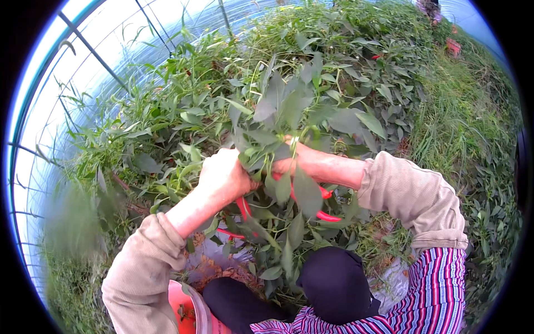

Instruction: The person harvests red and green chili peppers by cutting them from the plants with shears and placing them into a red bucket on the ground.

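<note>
My left hand [225,177] is closed among the leaves of a pepper plant [272,142], its fingers curled in. The lower part of a red chili pepper [243,208] sticks out beneath those fingers. My right hand [287,161] reaches into the same plant from the right, and leaves cover most of its fingers. Just below the right wrist hang more red chili peppers [328,217], partly behind a broad leaf. Another red chili pepper [230,234] hangs lower, under my left hand.
A pinkish-red bucket [201,316] stands by my left leg, with red contents partly in view. Dense pepper plants [356,50] spread ahead; a grassy strip [450,106] runs along the right. A framed plastic wall [72,83] curves at left. Far right, a person [431,8] is near a red container [453,47].
</note>
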The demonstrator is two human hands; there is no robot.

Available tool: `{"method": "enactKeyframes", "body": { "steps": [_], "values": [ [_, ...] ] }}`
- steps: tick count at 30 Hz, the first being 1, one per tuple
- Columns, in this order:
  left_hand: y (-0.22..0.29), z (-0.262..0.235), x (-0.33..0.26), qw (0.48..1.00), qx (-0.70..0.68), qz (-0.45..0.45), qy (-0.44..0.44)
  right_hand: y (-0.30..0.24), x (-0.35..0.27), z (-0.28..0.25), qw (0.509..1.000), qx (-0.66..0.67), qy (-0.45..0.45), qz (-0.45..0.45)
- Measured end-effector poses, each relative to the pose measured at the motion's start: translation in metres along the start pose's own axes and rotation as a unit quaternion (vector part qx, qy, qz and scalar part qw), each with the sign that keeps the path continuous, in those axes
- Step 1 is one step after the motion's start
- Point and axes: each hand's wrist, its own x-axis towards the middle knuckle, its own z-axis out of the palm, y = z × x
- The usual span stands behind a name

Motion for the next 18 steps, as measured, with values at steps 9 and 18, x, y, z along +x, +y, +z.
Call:
{"method": "enactKeyframes", "body": {
  "steps": [9, 18],
  "values": [
    [-0.016, 0.001, 0.027, 0.989, 0.089, 0.084, 0.085, 0.003, -0.05, -0.032, 0.961, -0.273, -0.012, -0.031],
    [0.05, 0.023, 0.028, 0.998, -0.04, 0.058, 0.002, -0.013, -0.089, -0.062, 0.991, -0.118, -0.052, 0.027]
  ]
}}
